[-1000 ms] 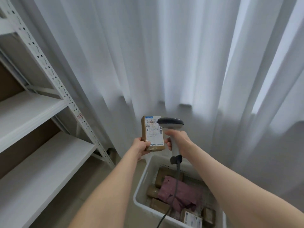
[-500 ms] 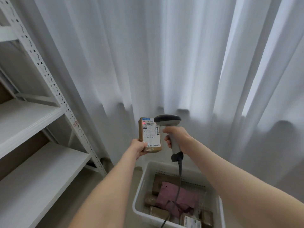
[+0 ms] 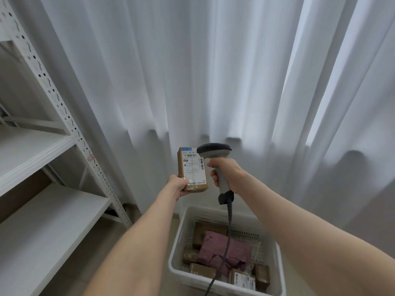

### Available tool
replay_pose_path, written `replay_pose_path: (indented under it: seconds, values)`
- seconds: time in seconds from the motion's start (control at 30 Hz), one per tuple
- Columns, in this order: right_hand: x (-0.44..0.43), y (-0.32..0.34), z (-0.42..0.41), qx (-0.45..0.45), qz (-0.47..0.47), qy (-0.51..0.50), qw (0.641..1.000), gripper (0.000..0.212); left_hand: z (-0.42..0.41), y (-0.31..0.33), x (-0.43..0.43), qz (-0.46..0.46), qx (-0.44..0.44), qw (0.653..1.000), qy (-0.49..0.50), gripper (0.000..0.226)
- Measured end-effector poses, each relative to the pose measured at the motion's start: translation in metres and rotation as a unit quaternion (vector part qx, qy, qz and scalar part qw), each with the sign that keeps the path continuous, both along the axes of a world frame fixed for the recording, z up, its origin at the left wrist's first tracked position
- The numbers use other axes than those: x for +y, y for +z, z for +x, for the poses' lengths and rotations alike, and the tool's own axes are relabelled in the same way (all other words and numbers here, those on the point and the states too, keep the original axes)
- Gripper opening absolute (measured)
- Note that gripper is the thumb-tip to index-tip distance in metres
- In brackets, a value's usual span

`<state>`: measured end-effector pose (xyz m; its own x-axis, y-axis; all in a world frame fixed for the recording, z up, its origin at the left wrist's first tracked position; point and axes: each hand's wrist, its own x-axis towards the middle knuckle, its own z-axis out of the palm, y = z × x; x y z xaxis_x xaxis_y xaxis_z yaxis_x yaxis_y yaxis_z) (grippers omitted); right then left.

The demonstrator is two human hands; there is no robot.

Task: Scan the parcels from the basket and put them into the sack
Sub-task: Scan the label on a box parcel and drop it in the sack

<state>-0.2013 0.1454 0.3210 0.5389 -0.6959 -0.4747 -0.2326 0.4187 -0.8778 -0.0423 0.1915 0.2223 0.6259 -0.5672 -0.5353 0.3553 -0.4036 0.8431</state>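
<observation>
My left hand (image 3: 178,185) grips a small brown parcel (image 3: 191,168) by its lower end, held upright with its white label facing me. My right hand (image 3: 226,174) grips the handle of a grey barcode scanner (image 3: 214,152); the scanner's dark head sits right beside the parcel's top right corner. Its cable (image 3: 226,242) hangs down over a white plastic basket (image 3: 179,248) on the floor below. In the basket lie several brown parcels (image 3: 208,231) and a pink soft parcel (image 3: 224,251). No sack is in view.
A white metal shelving rack (image 3: 53,146) with flat boards stands to the left. White curtains (image 3: 213,71) fill the space ahead and to the right. A strip of floor (image 3: 128,210) shows between the rack and the basket.
The red scanner light seen on the label half a second ago is gone. Both hands stay together with the parcel and scanner; the view has tilted slightly.
</observation>
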Motion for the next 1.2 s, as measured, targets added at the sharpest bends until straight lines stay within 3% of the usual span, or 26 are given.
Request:
replay_pose_path:
  seconds: [0.47, 0.63, 0.73, 1.2]
  values:
    - [0.007, 0.007, 0.0, 0.01, -0.011, -0.001, 1.0, 0.005, 0.003, -0.001, -0.003, -0.006, 0.003, 1.0, -0.006, 0.013]
    - [0.002, -0.001, -0.002, -0.046, -0.004, 0.02, 0.999, 0.025, 0.004, -0.002, -0.001, -0.006, 0.007, 1.0, -0.01, 0.019]
    - [-0.002, 0.0, -0.003, -0.067, 0.033, 0.044, 0.996, 0.024, 0.004, 0.0, 0.001, -0.008, 0.007, 1.0, -0.015, 0.024]
    - [0.013, 0.001, 0.008, 0.012, -0.033, -0.016, 0.999, 0.009, 0.002, 0.002, 0.006, -0.005, 0.003, 1.0, -0.016, 0.025]
